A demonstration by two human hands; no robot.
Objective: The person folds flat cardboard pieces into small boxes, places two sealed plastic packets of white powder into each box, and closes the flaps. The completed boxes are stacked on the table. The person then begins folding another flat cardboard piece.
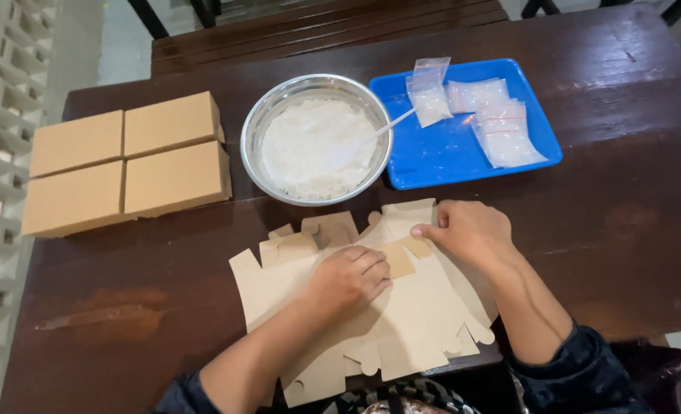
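In the lower middle of the frame, both hands rest on a loose stack of flat cardboard box blanks (402, 322) lying unfolded on the dark wooden worktop (126, 307). The left hand (348, 280) lies palm down with the fingers curled, pressing on the middle of the top sheet, seemingly to keep the pile from sliding. The right hand (467, 230) sits just above and to the right of it, fingertips flat on an upper flap near a fold line. Neither hand is closed around anything; they are a little apart, both bearing down on the same sheet. The blanks fan out toward the near edge of the worktop, some tabs overhanging it, which suggests they are fanned for peeling off one at a time.

Just above the blanks, in the centre of the frame, stands a round metal bowl (317, 138) filled with a white, grainy substance, with a white spoon (382, 130) leaning on its right rim, handle toward the tray. Just beside the bowl on the right lies a blue tray (432, 165) carrying several small clear bags (493, 126) of white filling, piled at its upper right. At the left of the frame, four closed cardboard boxes (126, 165) sit tightly together in a two-by-two block, well apart from the hands. A pale lattice wall (3, 115) runs down the left edge.
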